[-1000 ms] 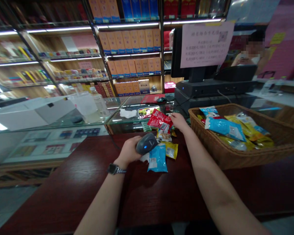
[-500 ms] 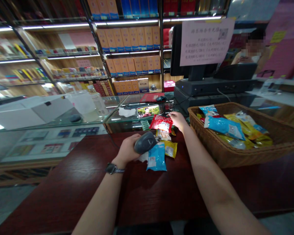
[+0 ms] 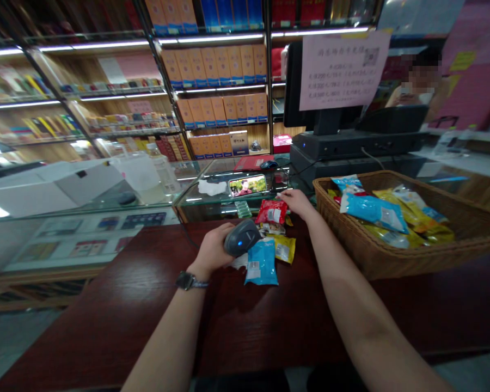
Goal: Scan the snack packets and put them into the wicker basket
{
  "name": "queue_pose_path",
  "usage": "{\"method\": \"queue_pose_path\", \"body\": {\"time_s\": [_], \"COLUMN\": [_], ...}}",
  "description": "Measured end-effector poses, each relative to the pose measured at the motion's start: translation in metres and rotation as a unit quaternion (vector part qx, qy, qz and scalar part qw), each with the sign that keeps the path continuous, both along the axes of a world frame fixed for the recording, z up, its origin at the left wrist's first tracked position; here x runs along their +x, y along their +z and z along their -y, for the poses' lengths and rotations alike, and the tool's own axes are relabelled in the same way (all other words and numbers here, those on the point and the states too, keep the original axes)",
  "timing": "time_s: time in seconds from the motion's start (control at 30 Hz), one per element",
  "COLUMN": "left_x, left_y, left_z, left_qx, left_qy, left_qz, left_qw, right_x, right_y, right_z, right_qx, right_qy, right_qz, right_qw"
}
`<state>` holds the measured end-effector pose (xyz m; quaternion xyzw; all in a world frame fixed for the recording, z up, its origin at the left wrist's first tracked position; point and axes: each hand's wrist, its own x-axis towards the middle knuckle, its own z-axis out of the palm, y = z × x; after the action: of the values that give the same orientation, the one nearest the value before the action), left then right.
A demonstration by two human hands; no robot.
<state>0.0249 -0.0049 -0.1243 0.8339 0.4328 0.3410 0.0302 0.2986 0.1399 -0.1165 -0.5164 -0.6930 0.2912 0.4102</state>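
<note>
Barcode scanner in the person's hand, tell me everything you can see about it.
The barcode scanner is a handheld unit of dark grey, plastic-looking material with a rounded head and a small glowing blue light on top. The left hand grips it, hiding most of its lower part, and it tilts up toward the right. Its front end sits just above a blue snack packet; whether they touch is hard to tell.

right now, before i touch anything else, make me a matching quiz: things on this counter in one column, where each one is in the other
Things:
1. scanner
2. red packet
3. blue packet
4. wicker basket

Places:
a. right of the right arm, full of packets
b. held in the left hand
c. at the front of the pile on the dark counter
d. beside the right hand

Pairs: 1-b, 2-d, 3-c, 4-a
</note>
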Motion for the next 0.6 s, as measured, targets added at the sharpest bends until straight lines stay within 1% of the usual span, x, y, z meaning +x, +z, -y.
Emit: {"method": "queue_pose_path", "body": {"time_s": [0.1,0.17,0.23,0.3,0.37,0.43,0.5,0.57,0.6], "left_x": [-0.001,-0.002,-0.002,-0.002,-0.002,-0.002,-0.003,-0.003,-0.003], "left_y": [-0.001,-0.002,-0.002,-0.003,-0.004,-0.004,-0.004,-0.003,-0.003], "left_z": [-0.001,-0.002,-0.002,-0.002,-0.003,-0.003,-0.003,-0.003,-0.003], "left_qx": [0.002,0.0,-0.003,-0.004,-0.004,-0.004,-0.004,-0.002,-0.001], "left_qy": [-0.001,-0.002,-0.001,0.0,0.001,0.003,0.005,0.007,0.006], "left_qz": [-0.009,-0.014,-0.017,-0.019,-0.02,-0.022,-0.023,-0.023,-0.022], "left_qw": [1.0,1.0,1.0,1.0,1.0,1.0,1.0,1.0,1.0], "right_x": [0.003,0.004,0.002,-0.003,-0.013,-0.022,-0.029,-0.031,-0.03], "right_y": [0.005,0.009,0.013,0.014,0.012,0.008,0.006,0.006,0.007], "right_z": [0.01,0.015,0.018,0.019,0.02,0.021,0.022,0.022,0.022], "right_qx": [-0.099,-0.132,-0.123,-0.086,-0.045,-0.027,-0.037,-0.072,-0.096], "right_qy": [0.032,0.046,0.041,0.025,0.016,0.017,0.019,0.034,0.053], "right_qz": [0.093,0.175,0.261,0.322,0.339,0.332,0.323,0.309,0.297], "right_qw": [0.99,0.975,0.956,0.942,0.939,0.943,0.946,0.948,0.949]}}
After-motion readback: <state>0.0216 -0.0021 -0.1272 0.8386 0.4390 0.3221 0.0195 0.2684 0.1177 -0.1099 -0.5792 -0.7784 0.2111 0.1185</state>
